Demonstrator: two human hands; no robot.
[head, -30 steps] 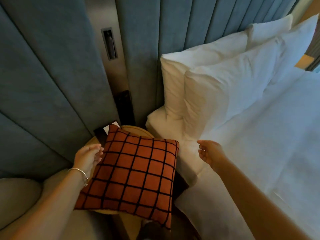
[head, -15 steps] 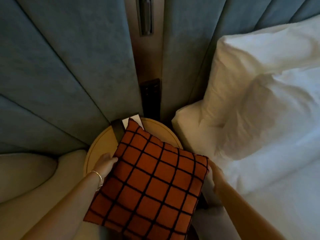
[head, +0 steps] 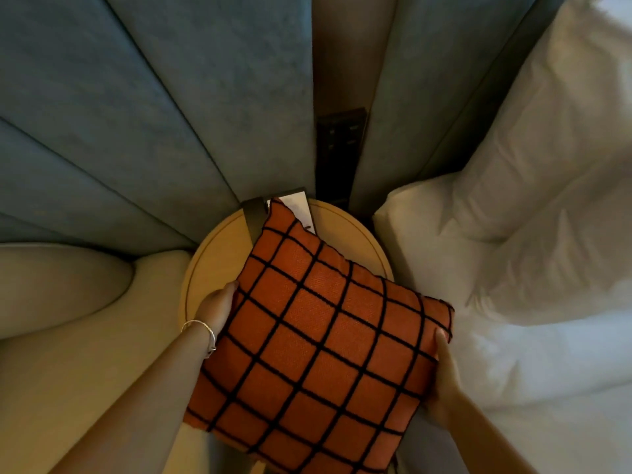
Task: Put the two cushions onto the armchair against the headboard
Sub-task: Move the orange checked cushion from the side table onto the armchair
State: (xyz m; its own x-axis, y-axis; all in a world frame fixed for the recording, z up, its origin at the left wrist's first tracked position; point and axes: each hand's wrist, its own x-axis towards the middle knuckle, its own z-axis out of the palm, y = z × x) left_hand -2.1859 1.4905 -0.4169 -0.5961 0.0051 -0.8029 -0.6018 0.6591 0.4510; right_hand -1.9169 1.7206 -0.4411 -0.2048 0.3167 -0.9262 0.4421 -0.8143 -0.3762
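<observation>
An orange cushion (head: 318, 354) with a black grid pattern lies over a round wooden side table (head: 219, 265). My left hand (head: 217, 311) grips its left edge, fingers tucked under the cushion. My right hand (head: 444, 378) holds its right edge near the bed. A beige armchair (head: 78, 323) sits at the left, against the blue padded headboard (head: 143, 107). Only one cushion shows.
White pillows (head: 533, 172) and a white bed (head: 547, 388) fill the right side. A dark switch panel (head: 337, 148) is set in the strip between headboard panels. A white card and a dark object (head: 254, 213) stand at the table's back edge.
Both hands were apart from the cushion one second ago; they have closed on its left and right edges. The view has moved closer and lower over the table.
</observation>
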